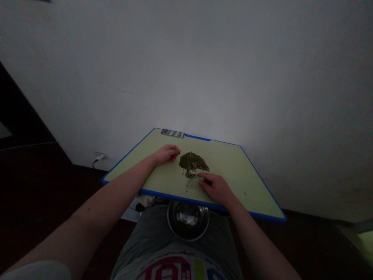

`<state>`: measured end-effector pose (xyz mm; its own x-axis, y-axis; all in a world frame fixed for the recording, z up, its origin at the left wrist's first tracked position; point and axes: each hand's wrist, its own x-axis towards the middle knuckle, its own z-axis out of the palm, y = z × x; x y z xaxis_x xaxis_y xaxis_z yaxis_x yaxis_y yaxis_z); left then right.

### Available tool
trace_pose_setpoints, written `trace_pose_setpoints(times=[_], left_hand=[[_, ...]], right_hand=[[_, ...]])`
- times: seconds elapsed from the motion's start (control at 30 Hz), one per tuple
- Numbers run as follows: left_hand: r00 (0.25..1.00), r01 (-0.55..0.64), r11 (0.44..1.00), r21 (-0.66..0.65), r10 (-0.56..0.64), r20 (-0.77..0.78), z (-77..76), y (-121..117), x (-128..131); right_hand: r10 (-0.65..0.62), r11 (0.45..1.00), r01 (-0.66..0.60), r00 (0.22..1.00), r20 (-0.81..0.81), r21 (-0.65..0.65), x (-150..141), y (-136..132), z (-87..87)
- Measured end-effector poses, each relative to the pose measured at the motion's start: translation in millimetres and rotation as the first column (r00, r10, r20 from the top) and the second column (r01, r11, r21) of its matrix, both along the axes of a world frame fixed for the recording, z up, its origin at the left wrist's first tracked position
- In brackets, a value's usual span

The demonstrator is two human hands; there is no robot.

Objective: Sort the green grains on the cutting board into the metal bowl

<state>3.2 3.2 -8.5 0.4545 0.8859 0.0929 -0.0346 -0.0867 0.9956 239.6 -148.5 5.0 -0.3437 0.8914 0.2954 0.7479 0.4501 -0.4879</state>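
Observation:
A loose heap of small greenish-brown beans or grains [192, 161] lies spread on a pale tabletop [227, 163] with a blue rim. My left hand [167, 154] rests just left of the heap, fingers curled and their tips pressed together; whether anything is between them is too small to make out. On the near side of the heap, my right hand [214, 186] grips a clear, half-round plastic protractor [192, 183] between thumb and fingers. The protractor lies low over the table, its curved edge by a few grains.
A steel bowl [188, 233] sits on my lap below the table's front edge. At the back left edge lies a phone [172, 133] with its screen lit. A white wall [204, 77] stands behind the table. A plug with a cord [100, 157] is in the wall at left.

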Motion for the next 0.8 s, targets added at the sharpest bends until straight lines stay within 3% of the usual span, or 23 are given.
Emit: trace_pose_setpoints(times=[0.27, 0.8], left_hand=[[1.0, -0.008, 1.0, 0.007, 0.008, -0.004, -0.2, -0.6, -0.1], [1.0, -0.012, 1.0, 0.012, 0.012, -0.019, -0.1, -0.3, 0.4]], right_hand=[[0.067, 0.994, -0.073, 0.995, 0.077, 0.083, -7.0, 1.6, -1.8], [0.163, 0.984, -0.169, 0.982, 0.096, 0.052, -7.6, -1.0, 0.1]])
